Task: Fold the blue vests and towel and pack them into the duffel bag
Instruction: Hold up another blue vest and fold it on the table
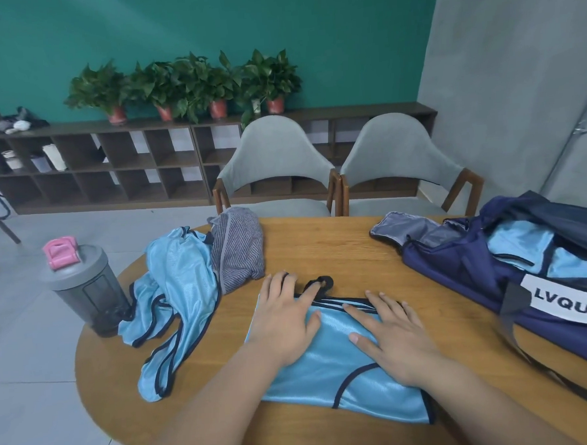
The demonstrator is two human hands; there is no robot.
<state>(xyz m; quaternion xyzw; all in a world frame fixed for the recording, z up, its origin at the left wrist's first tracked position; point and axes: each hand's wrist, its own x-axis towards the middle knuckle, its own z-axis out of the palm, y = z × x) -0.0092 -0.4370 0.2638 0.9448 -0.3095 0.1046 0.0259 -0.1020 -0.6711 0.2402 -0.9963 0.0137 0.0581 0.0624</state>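
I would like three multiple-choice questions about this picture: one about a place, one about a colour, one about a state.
1. Where does the bottle stand? A on a chair; B at the left edge of the table; C on the floor.
2. What colour is its cap? A pink; B green; C yellow.
3. How is the duffel bag now? A zipped shut; B folded flat; C open.
Answers: B, it stands on the wood beside the crumpled vests; A, the flip cap is pink; C, a blue vest shows inside.
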